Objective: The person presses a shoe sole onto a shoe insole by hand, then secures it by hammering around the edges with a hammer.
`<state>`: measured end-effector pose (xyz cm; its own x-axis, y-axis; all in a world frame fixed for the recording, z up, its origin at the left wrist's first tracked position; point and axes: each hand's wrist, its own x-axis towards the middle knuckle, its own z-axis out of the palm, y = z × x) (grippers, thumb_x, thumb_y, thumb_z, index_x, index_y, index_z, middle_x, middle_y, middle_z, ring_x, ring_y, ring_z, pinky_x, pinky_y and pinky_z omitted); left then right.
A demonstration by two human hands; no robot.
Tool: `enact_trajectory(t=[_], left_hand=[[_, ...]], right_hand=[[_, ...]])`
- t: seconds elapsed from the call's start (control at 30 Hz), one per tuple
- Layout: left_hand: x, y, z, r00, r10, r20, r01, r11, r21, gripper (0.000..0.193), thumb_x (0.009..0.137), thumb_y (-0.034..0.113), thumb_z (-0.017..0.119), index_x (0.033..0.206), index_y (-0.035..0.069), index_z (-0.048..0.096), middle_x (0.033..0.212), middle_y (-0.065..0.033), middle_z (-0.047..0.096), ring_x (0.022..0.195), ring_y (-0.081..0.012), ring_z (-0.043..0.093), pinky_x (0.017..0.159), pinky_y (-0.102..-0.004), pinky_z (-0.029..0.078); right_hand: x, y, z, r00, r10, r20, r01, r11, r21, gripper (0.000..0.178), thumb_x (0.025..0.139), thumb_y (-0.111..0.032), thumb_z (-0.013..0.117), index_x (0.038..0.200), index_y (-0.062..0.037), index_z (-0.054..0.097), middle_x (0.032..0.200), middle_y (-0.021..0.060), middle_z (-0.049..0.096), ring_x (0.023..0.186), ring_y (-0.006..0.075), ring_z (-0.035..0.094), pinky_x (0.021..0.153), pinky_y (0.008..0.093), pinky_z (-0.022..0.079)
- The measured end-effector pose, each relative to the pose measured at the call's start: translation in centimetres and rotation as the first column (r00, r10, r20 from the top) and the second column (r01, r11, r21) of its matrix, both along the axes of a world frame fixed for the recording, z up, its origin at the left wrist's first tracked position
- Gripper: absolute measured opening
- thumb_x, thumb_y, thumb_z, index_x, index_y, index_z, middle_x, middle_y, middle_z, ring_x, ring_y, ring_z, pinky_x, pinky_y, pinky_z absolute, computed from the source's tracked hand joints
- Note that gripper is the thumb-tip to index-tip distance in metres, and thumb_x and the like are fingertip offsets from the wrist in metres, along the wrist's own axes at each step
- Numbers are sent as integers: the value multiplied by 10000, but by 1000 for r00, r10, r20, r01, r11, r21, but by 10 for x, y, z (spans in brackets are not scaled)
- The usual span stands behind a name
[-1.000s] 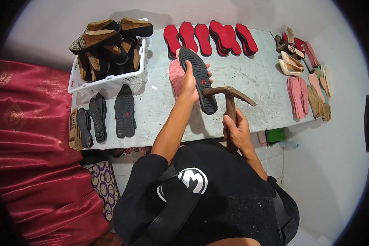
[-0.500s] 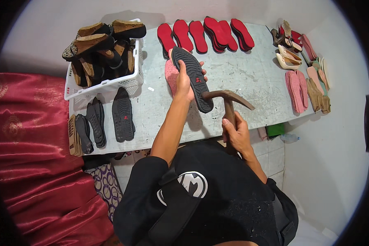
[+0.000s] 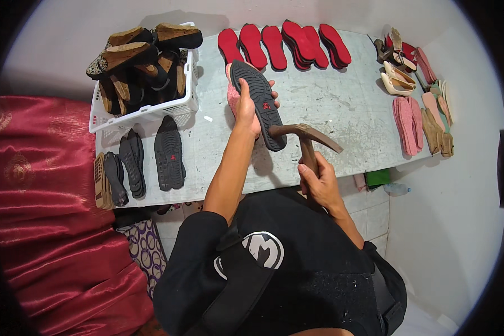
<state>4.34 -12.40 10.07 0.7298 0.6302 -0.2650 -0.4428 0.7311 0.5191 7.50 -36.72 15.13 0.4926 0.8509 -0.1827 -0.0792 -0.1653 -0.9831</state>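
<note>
My left hand (image 3: 248, 109) is wrapped round a black ridged shoe sole (image 3: 259, 89), held up above the table with its tread facing me. A pink edge shows along the sole's left side; what it belongs to is partly hidden by the hand. My right hand (image 3: 320, 182) grips the handle of a claw hammer (image 3: 307, 134). The hammer's face touches, or nearly touches, the lower end of the sole, while its claw points to the right. Behind the held sole lies a pink speckled insole piece (image 3: 234, 98), partly covered.
A white plastic basket (image 3: 191, 89) heaped with wedge heels stands at the back left. Several black soles (image 3: 169, 157) lie before it. Red insoles (image 3: 273, 47) line the table's (image 3: 224, 179) far edge. Cream shoes (image 3: 397, 81) and pink insoles (image 3: 407, 126) lie at the right.
Both hands have shifted slightly left with the sole and hammer. The hammer head stays at the sole's lower end, and both grips are unchanged.
</note>
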Motion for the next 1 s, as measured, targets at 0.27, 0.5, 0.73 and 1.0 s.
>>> enact_trajectory(t=[0.27, 0.5, 0.73, 1.0], left_hand=[[-1, 18, -2, 996, -14, 91, 22, 996, -90, 737, 936, 658, 349, 1255, 0, 441, 1148, -151, 554, 826, -212, 528, 666, -367, 493], [1, 32, 7, 993, -10, 121, 17, 998, -60, 735, 952, 650, 315, 1256, -5, 452, 1088, -136, 581, 790, -208, 534, 632, -361, 498], [-15, 44, 7, 982, -17, 189, 41, 992, -122, 717, 945, 645, 316, 1272, 18, 437, 1116, -152, 555, 815, -218, 515, 662, -365, 490], [-13, 37, 26, 985, 55, 165, -62, 997, 43, 738, 944, 643, 347, 1261, -15, 457, 1091, -117, 567, 817, -234, 511, 681, -367, 487]], right_hand=[[0, -3, 19, 996, -36, -76, 46, 991, 124, 212, 944, -200, 620, 959, -6, 537, 657, 11, 519, 468, 78, 487, 430, 240, 377], [0, 0, 7, 1000, 20, -21, -20, 1000, 5, 193, 935, -194, 635, 931, -21, 550, 601, -9, 519, 463, 68, 481, 430, 236, 358], [11, 6, 22, 998, -11, -70, 21, 989, 145, 205, 938, -202, 623, 959, -18, 535, 647, 9, 523, 462, 76, 484, 418, 235, 395], [14, 14, 10, 996, 80, 48, -83, 994, 68, 190, 932, -186, 624, 957, -16, 543, 610, 6, 519, 453, 74, 482, 420, 234, 381]])
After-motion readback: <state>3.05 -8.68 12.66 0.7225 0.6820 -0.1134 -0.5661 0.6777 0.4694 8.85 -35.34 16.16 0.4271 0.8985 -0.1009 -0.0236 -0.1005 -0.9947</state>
